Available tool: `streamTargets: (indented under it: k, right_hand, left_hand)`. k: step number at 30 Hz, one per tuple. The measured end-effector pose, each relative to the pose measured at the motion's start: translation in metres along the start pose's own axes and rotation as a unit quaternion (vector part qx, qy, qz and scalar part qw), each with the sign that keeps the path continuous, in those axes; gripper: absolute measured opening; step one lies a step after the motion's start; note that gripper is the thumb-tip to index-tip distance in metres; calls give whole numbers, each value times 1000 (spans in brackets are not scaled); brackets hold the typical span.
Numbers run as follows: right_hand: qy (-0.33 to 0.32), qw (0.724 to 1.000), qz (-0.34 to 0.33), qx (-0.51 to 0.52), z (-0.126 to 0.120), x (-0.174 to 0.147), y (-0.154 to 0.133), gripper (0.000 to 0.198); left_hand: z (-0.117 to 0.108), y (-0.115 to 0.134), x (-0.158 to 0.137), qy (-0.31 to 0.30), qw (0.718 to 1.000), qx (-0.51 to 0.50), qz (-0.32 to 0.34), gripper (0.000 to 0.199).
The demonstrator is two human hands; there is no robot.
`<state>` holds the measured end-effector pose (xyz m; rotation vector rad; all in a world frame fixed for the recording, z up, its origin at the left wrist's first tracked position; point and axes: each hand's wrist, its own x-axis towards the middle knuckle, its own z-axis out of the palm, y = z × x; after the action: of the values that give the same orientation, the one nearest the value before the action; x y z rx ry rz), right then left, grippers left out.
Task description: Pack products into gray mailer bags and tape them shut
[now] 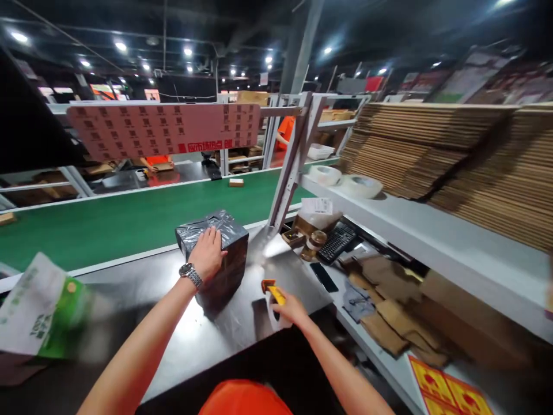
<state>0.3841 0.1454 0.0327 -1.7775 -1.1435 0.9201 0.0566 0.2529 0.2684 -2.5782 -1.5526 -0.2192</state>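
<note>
A box-shaped package (224,271) wrapped in shiny black plastic stands on the metal worktable (173,346). My left hand (208,253), with a watch on its wrist, lies on the package's upper part, fingers stretched out flat against the plastic. To the right of the package, my right hand (294,308) is closed around a yellow-and-orange tape dispenser (276,295). A whitish tape roll shows in the dispenser, partly covered by my fingers. Dispenser and package are apart.
Behind the table runs a green conveyor belt (129,213) carrying a small box (236,183). At left is a green-and-white bag (47,317). Rightward are a phone (324,277), keyboard (339,241), jar (314,245), and a shelf (415,222) with tape rolls and stacked cardboard (432,150). Co-workers stand beyond.
</note>
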Motion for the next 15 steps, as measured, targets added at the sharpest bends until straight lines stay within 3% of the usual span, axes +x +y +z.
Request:
streamTargets:
  k: [3,7,9,12,13,15]
  right_hand:
    - [36,990,17,-139,-31,51,17,70]
    - [-18,955,4,-295,-42,104,33,83]
    - [-41,954,-16,-297,-40,123,34,77]
    - [-53,961,-66,-264,-25,147,19,70]
    - [-63,973,-84,-207,-15,153,9,69]
    - [-94,987,-113,-63,13,162,-17,77]
  left_hand:
    - [1,4,-5,-2,1000,5,-11,75]
    - [8,17,-17,38,998,-1,-56,90]
    - [12,27,-20,102,979,8,-178,97]
    - [12,38,-16,153,898,3,-412,106]
    - [10,40,-13,142,878,-15,-457,107]
    - [4,42,-10,104,866,-53,-486,103]
